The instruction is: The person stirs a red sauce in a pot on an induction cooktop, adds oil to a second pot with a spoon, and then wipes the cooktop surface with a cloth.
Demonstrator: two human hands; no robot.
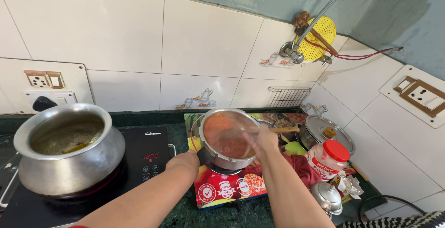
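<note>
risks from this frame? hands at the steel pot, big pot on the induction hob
1. The steel pot of red sauce sits on a small stand, steadied only by the left hand on its black handle; stirring could tip it.
2. The right hand works the wooden spoon over the sauce; splashes or steam could burn.

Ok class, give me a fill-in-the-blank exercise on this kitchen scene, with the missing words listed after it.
1. The right hand stirs the pan of red sauce with a ____ spoon.
2. The left hand grips the pan's black ____.
3. The big steel pot sits on a black induction ____.
4. The plastic jar right of the pan has a ____ lid.

Missing words: wooden; handle; cooktop; red
</note>
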